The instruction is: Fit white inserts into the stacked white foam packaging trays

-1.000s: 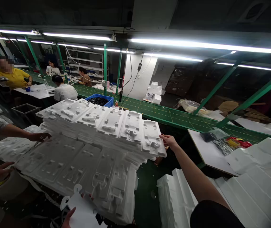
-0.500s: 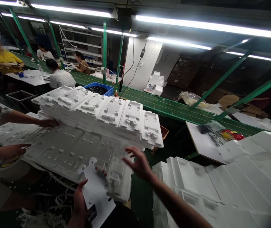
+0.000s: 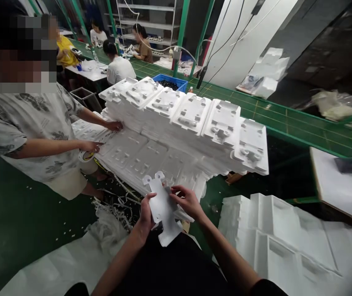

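1. I'm looking into a factory workshop; people (image 3: pixel 145 50) are working along a long green bench (image 3: pixel 276 119).
2. Molded white trays (image 3: pixel 192 110) are standing in stacks.
3. A metal rack (image 3: pixel 147 21) is standing behind.

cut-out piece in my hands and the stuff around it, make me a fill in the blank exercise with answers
The cut-out piece between the left hand and the right hand is coloured ____. The bin beyond the stacked trays is coloured ____. The long bench behind the trays is coloured ____. The patterned shirt is on the ____ side of the view.
white; blue; green; left
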`<state>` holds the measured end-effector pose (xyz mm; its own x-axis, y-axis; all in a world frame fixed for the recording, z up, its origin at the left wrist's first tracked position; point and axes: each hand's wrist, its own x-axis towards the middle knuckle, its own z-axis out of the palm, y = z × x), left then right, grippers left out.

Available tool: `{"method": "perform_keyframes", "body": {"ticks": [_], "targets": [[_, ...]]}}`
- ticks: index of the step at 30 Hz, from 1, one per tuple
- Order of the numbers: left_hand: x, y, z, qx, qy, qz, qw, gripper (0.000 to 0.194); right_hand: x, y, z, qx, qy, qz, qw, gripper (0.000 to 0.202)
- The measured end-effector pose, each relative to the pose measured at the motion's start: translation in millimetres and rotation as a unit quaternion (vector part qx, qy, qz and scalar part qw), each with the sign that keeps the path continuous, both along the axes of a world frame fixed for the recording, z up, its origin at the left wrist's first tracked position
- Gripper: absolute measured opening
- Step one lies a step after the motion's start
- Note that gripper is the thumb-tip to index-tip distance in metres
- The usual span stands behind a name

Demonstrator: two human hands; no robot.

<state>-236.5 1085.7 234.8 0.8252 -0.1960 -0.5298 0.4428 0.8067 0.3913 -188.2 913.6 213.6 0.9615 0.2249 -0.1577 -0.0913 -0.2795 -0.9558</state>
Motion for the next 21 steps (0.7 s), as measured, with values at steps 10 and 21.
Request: {"method": "perform_keyframes", "body": {"ticks": [10, 21], "targets": [[-18, 39, -5.3, 0.024, 0.07, 0.05, 0.996, 0.03, -6, 44, -7.9, -0.015, -0.014, 0.019, 1.0, 0.039], [-18, 44, -4.9, 0.003, 0.057, 0.042, 0.997, 0.027, -24, 70, -8.6, -0.139, -0.21, 0.026, 0.967, 0.045]]}}
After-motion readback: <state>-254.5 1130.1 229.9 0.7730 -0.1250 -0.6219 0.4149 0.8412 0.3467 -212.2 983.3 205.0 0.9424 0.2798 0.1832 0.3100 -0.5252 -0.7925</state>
